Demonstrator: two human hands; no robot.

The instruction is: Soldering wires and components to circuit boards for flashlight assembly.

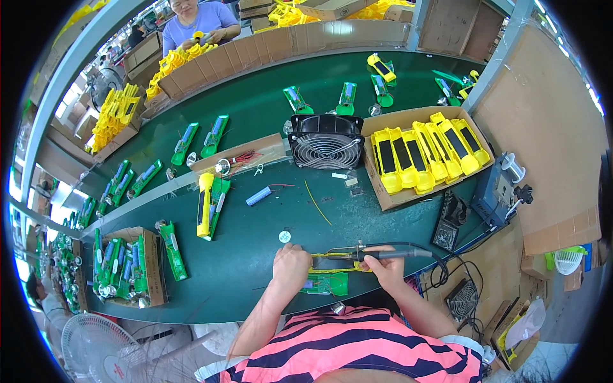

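In front of my body, my left hand (292, 267) is closed at the left end of a yellow flashlight casing (313, 262) with a dark panel; its fingertips are hidden. My right hand (385, 269) grips a soldering iron (399, 254), which lies across the right end of the casing. Just below the casing, nearer to me, is a green flashlight half (332, 285) with wiring and a shiny lamp cup (338, 308). A small round white disc (285, 237) lies beyond my left hand.
A black fan (326, 142) stands beyond, beside a carton of yellow casings (382, 196). At right are a soldering station (495, 191) and an iron stand (450, 220). A box of green assemblies (156, 268) sits left. A loose battery (259, 196) lies mid-table. Another person (201, 29) works across the belt.
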